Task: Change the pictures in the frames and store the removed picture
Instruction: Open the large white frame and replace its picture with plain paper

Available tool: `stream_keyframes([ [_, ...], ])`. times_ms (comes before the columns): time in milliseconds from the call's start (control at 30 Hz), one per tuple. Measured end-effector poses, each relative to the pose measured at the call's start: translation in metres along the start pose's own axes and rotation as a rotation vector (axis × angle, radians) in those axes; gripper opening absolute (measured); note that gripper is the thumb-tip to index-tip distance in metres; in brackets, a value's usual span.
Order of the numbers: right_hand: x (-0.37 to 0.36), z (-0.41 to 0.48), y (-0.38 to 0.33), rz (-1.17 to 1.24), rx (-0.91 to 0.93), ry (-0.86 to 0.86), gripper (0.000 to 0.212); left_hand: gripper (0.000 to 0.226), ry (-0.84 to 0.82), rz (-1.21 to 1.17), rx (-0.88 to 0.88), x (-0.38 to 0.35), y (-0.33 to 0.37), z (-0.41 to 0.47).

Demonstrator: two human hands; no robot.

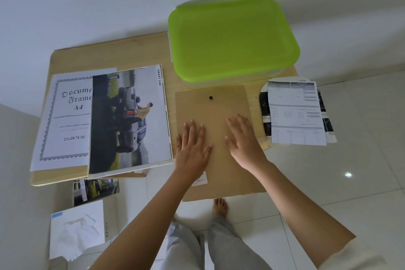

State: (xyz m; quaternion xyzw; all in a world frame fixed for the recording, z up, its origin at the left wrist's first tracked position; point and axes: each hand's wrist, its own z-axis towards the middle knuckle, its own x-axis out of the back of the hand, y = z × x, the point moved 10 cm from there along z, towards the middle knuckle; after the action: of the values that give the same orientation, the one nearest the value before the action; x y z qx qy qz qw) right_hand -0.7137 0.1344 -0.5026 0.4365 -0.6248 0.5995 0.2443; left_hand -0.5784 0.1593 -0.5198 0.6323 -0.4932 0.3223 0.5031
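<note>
A brown cardboard frame back [219,103] lies face down in the middle of the small wooden table [109,57], with a small black hanger knob [210,97] near its far end. My left hand [192,147] and my right hand [243,138] rest flat on it, fingers spread, holding nothing. To the left lies a car picture [129,120] on a white frame, overlapping a "Document Frame A4" insert sheet [65,116]. Printed sheets [295,114] lie at the table's right edge.
A clear storage box with a closed green lid [232,39] stands at the back right of the table. On the floor at the left lie a photo [96,190] and a white bag [76,232]. My legs and a bare foot [220,206] stand on white tiles.
</note>
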Motion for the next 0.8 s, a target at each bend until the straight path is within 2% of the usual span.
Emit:
stream_keyframes([
  [167, -0.009, 0.001, 0.01, -0.164, -0.005, -0.066, 0.057, 0.083, -0.043, 0.031, -0.022, -0.007, 0.001, 0.005],
  [333, -0.006, 0.004, 0.005, -0.153, -0.06, -0.072, 0.057, 0.065, -0.087, -0.033, -0.037, 0.004, 0.003, 0.008],
  [433, -0.004, 0.001, -0.012, -0.031, -0.129, -0.028, 0.056, 0.059, 0.003, -0.176, -0.083, 0.031, -0.004, -0.002],
  [500, -0.009, -0.002, -0.039, 0.019, -0.115, -0.006, 0.055, 0.057, 0.112, -0.232, -0.035, 0.051, -0.03, -0.015],
  [600, -0.033, -0.005, -0.09, 0.004, -0.024, -0.042, 0.057, 0.059, 0.229, -0.264, 0.16, 0.068, -0.098, -0.04],
  [667, -0.054, -0.007, -0.122, -0.002, 0.021, -0.097, 0.061, 0.06, 0.25, -0.231, 0.243, 0.072, -0.141, -0.057],
  [800, -0.092, -0.005, -0.165, -0.008, 0.046, -0.184, 0.07, 0.063, 0.215, -0.198, 0.302, 0.072, -0.197, -0.078],
])
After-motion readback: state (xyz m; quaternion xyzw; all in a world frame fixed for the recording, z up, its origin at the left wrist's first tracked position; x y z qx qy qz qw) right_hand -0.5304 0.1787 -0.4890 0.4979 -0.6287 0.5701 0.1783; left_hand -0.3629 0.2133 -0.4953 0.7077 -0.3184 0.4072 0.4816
